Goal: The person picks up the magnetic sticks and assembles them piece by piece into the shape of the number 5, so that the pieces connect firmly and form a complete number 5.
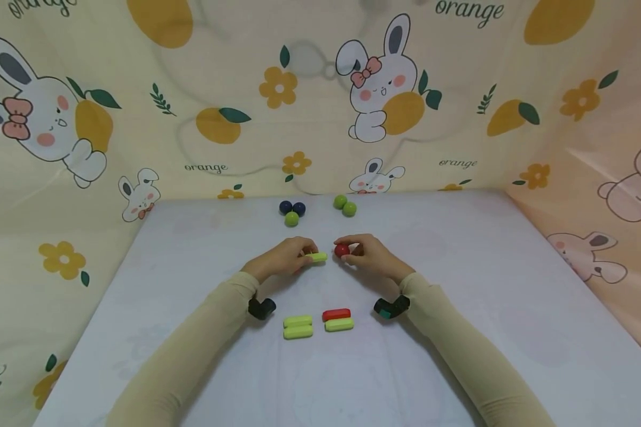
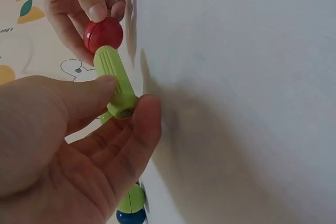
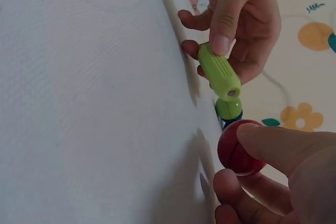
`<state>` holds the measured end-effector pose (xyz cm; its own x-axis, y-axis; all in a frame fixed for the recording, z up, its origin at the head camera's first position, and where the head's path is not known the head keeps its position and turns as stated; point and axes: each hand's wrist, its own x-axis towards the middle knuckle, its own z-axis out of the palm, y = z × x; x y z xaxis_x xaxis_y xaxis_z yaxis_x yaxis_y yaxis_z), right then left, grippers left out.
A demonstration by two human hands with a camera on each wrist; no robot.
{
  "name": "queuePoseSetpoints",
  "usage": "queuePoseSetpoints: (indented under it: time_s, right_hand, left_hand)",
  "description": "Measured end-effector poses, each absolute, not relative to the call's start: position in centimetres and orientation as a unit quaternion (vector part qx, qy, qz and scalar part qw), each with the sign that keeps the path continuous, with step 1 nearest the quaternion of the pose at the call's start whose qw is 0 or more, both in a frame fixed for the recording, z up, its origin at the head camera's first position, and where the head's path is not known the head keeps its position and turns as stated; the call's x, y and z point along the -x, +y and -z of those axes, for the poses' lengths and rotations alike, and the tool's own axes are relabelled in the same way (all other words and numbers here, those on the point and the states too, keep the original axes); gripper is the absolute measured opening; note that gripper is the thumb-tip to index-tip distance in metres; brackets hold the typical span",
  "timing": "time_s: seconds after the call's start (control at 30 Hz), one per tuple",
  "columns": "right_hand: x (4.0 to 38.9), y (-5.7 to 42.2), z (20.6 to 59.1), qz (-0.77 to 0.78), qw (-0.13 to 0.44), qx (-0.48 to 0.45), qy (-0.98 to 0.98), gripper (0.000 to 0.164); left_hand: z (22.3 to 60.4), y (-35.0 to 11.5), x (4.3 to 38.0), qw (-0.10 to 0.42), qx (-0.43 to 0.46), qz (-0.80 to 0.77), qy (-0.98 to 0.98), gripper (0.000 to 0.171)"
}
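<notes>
My left hand (image 1: 287, 256) pinches a light green ribbed stick (image 2: 116, 80) between thumb and fingers; a round metal spot shows in the end facing my palm. Facing it, my right hand (image 1: 373, 256) grips a red ball (image 3: 240, 148) with thumb and fingertips. Both hands are above the white table, close together at its middle. The stick's far end points toward the ball and overlaps it in the left wrist view, while the head view shows a small gap between them.
Toward the back are two dark blue balls (image 1: 285, 207) with a green ball (image 1: 291, 219), and two more green balls (image 1: 349, 209) to the right. Nearer me lie two green sticks (image 1: 298, 332), then a red stick (image 1: 336, 314) beside a green stick (image 1: 339, 324). Printed cloth (image 1: 310, 136) surrounds the table.
</notes>
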<state>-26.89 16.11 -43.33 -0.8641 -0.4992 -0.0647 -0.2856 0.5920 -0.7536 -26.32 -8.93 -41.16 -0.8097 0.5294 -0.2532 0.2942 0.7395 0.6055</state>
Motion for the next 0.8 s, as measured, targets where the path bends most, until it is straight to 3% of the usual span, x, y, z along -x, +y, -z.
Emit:
queuePoseSetpoints:
  time_s: [0.8]
  right_hand:
    - [26.7,16.0,43.3,0.393,0.164,0.235,0.874,0.037]
  left_hand:
    - [41.1,-7.9,26.6,0.21,-0.239,-0.273,0.908,0.022]
